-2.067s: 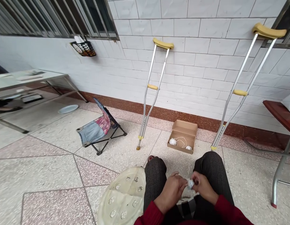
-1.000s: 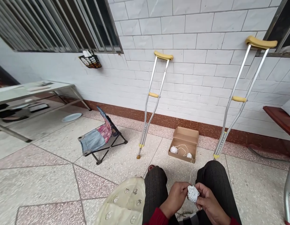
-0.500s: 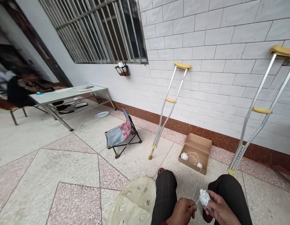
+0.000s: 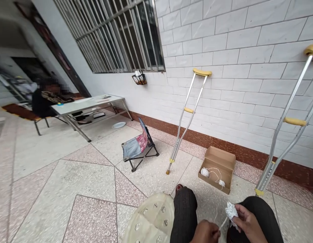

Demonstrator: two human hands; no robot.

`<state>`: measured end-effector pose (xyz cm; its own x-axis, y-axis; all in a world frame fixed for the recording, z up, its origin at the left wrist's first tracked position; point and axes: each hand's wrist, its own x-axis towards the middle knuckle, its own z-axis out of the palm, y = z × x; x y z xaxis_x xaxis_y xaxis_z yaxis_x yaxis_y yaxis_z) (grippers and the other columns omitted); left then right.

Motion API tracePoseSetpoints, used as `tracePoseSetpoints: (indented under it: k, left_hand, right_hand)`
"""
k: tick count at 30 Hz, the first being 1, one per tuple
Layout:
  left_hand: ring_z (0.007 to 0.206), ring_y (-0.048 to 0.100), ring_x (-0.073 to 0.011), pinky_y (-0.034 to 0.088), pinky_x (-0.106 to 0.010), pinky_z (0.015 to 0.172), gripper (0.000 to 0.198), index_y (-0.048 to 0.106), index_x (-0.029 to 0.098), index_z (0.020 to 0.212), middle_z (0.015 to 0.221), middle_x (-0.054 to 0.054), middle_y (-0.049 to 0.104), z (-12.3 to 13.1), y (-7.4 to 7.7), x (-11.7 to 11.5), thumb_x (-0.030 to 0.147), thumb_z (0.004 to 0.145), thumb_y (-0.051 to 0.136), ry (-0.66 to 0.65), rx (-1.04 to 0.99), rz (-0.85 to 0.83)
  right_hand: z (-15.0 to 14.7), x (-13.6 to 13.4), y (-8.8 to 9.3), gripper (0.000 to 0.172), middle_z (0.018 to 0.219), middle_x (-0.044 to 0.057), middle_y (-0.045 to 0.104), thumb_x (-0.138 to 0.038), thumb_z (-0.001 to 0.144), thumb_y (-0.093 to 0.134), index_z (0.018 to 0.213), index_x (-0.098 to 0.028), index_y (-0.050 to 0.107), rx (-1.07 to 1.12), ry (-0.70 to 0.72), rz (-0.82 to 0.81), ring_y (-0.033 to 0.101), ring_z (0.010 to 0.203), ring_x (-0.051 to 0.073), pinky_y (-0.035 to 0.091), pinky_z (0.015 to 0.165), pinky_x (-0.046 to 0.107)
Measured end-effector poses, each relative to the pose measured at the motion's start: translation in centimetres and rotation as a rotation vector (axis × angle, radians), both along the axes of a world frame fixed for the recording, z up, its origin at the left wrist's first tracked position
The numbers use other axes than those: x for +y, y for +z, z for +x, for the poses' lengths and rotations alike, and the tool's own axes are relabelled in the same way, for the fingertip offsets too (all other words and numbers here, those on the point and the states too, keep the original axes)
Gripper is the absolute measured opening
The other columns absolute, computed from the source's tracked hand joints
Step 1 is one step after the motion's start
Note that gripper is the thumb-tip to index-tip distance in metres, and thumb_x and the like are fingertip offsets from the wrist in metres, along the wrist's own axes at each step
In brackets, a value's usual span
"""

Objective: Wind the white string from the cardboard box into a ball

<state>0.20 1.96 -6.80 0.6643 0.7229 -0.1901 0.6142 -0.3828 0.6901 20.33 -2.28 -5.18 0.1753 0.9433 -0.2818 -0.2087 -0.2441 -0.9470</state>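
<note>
Between my knees, my right hand grips a small bundle of white yarn, thumb and fingers pressed on its right side. A loose strand runs from the bundle down to my left hand, whose fingers are closed on it at the bottom edge. Another part of the thin yarn trails up toward the open cardboard box on the floor. Inside the box lie a larger white yarn ball and a smaller one, with a strand looping between them.
A round pale plastic stool stands left of my leg. Two crutches lean on the tiled wall. A low folding chair stands further off. At the far left a person sits at a glass-topped table.
The view has shifted, so the surroundings appear further right. My left hand has dropped slightly and pulled away from the bundle, with more strand showing between my hands.
</note>
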Motion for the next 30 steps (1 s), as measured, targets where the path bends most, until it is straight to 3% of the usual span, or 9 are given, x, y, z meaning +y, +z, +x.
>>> tracePoseSetpoints:
  k: [4,7,10,13,16,19,23,26,30]
  left_hand:
    - [0.058,0.055,-0.0177,0.039,-0.029,0.067,0.038,0.061,0.022,0.057,0.051,-0.001,0.056,0.0,0.4,-0.1,0.037,0.090,0.052,-0.173,0.050,0.209]
    - [0.062,0.057,-0.0188,0.041,-0.033,0.078,0.031,0.063,0.020,0.065,0.060,-0.003,0.062,-0.4,2.1,0.1,0.030,0.091,0.049,-0.205,0.041,0.312]
    - [0.070,0.060,-0.0190,0.038,-0.038,0.094,0.025,0.065,0.018,0.073,0.070,-0.004,0.066,-0.8,4.1,1.0,0.022,0.091,0.048,-0.271,0.046,0.420]
    - [0.075,0.060,-0.0172,0.031,-0.039,0.103,0.028,0.065,0.018,0.074,0.072,-0.002,0.066,-0.3,5.3,2.5,0.021,0.094,0.046,-0.351,-0.026,0.376]
    - [0.072,0.061,-0.0141,0.035,-0.033,0.099,0.035,0.063,0.018,0.070,0.071,0.001,0.066,1.0,5.1,3.8,0.024,0.097,0.042,-0.347,-0.145,0.211]
    - [0.071,0.061,-0.0149,0.042,-0.028,0.086,0.039,0.059,0.017,0.062,0.064,0.001,0.064,2.5,3.9,3.6,0.025,0.097,0.042,-0.284,-0.164,0.097]
    - [0.065,0.061,-0.0152,0.043,-0.031,0.090,0.036,0.057,0.018,0.061,0.061,0.001,0.063,3.1,2.6,1.3,0.021,0.094,0.043,-0.350,-0.094,0.119]
    - [0.066,0.062,-0.0156,0.038,-0.038,0.101,0.029,0.061,0.019,0.070,0.068,-0.001,0.067,2.5,3.7,0.4,0.018,0.093,0.043,-0.384,-0.063,0.220]
    - [0.074,0.064,-0.0180,0.031,-0.044,0.107,0.027,0.066,0.021,0.079,0.075,-0.002,0.068,1.4,7.4,2.6,0.019,0.093,0.042,-0.378,-0.082,0.330]
  right_hand:
    - [-0.4,1.6,-2.9,0.027,0.073,0.005,0.067,-0.028,0.055,0.073,0.081,-0.022,0.070,-0.163,0.010,0.023,0.052,0.055,0.020,0.033,0.042,0.027]
    - [-2.2,1.2,-3.7,0.024,0.072,0.003,0.066,-0.017,0.056,0.066,0.078,-0.024,0.071,-0.368,0.053,0.108,0.056,0.063,0.022,0.040,0.053,0.029]
    - [-3.6,-0.4,-3.3,0.027,0.064,-0.001,0.062,-0.007,0.053,0.059,0.071,-0.022,0.071,-0.529,0.178,0.126,0.050,0.060,0.017,0.037,0.058,0.028]
    - [-3.8,-2.0,-1.5,0.019,0.061,-0.002,0.059,-0.005,0.054,0.060,0.066,-0.018,0.068,-0.396,0.313,0.067,0.048,0.059,0.014,0.034,0.055,0.024]
    - [-2.9,-2.9,1.2,0.019,0.066,-0.003,0.063,-0.010,0.056,0.068,0.074,-0.016,0.068,-0.106,0.234,0.025,0.051,0.061,0.013,0.037,0.057,0.023]
    - [-1.1,-2.3,3.1,0.022,0.069,-0.003,0.063,-0.014,0.057,0.071,0.078,-0.016,0.064,0.040,-0.011,0.036,0.051,0.059,0.012,0.038,0.053,0.022]
    - [1.4,0.0,2.1,0.020,0.070,-0.004,0.060,-0.017,0.062,0.064,0.080,-0.018,0.059,-0.117,-0.283,0.054,0.048,0.055,0.011,0.037,0.050,0.022]
    - [1.3,0.9,0.1,0.020,0.064,-0.006,0.057,-0.010,0.057,0.064,0.075,-0.018,0.060,-0.278,-0.249,0.052,0.044,0.055,0.009,0.032,0.052,0.021]
    - [-1.6,-0.7,-0.5,0.027,0.057,-0.008,0.055,-0.003,0.046,0.071,0.068,-0.018,0.065,-0.254,-0.013,0.097,0.044,0.054,0.008,0.031,0.053,0.020]
